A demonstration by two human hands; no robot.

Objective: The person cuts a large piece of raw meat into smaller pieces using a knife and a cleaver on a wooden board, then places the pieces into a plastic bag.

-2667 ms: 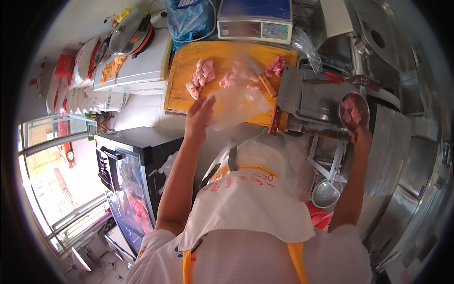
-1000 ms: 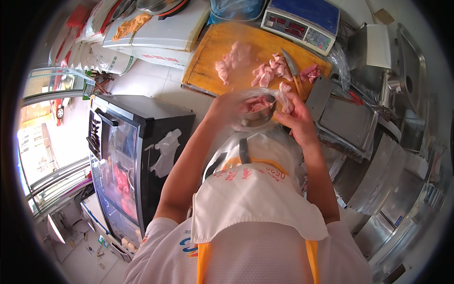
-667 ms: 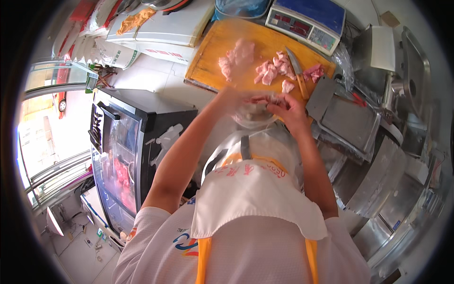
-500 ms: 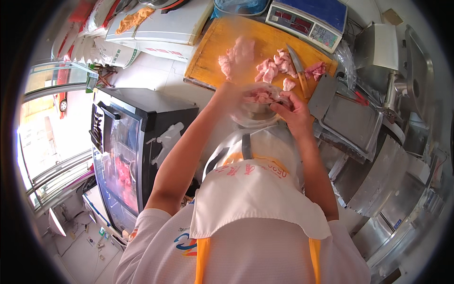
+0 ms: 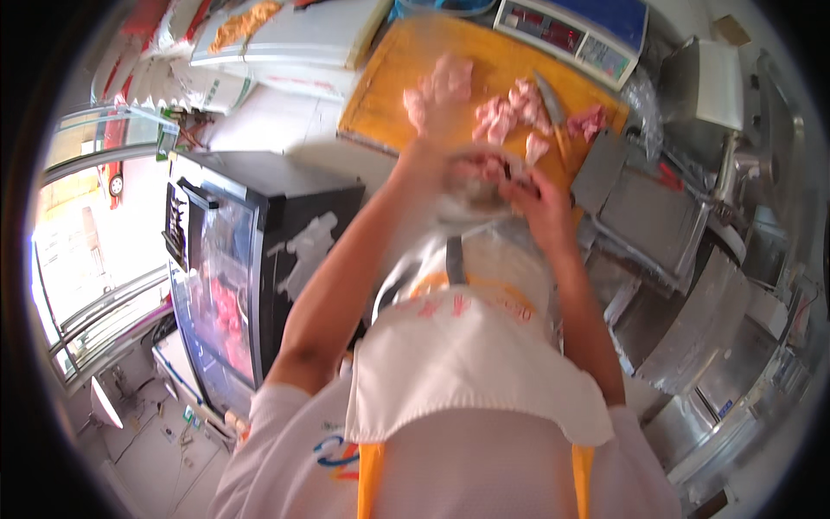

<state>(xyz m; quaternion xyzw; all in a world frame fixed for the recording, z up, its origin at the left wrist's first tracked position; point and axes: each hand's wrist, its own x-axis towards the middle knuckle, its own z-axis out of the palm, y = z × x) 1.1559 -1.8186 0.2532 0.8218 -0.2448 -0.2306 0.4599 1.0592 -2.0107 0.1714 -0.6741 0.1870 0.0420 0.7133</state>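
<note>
Close in front of my apron, a clear plastic bag [image 5: 471, 204] hangs with its mouth spread wide. Pink meat pieces [image 5: 481, 165] lie inside its top. My right hand [image 5: 545, 206] is closed on the bag's right edge, thumb and fingers pressed together. At the bag's left side is my left hand [image 5: 422, 163], its fingers blurred and partly hidden. Beyond both hands is a wooden cutting board [image 5: 380, 95]. It bears a large pale piece of meat [image 5: 441, 82], a pile of cut meat [image 5: 512, 108] and a knife [image 5: 553, 108].
Behind the board stands a blue-topped scale [image 5: 566, 39]. To the right are a metal tray [image 5: 653, 212] and a metal meat grinder [image 5: 735, 169]. A glass-door display fridge [image 5: 220, 285] stands at left. A white chest freezer [image 5: 290, 43] is at the far left.
The view has shifted slightly, and the board sits a little higher and farther right. My right hand stays at the bag's edge, which is more blurred. The meat on the board looks unchanged.
</note>
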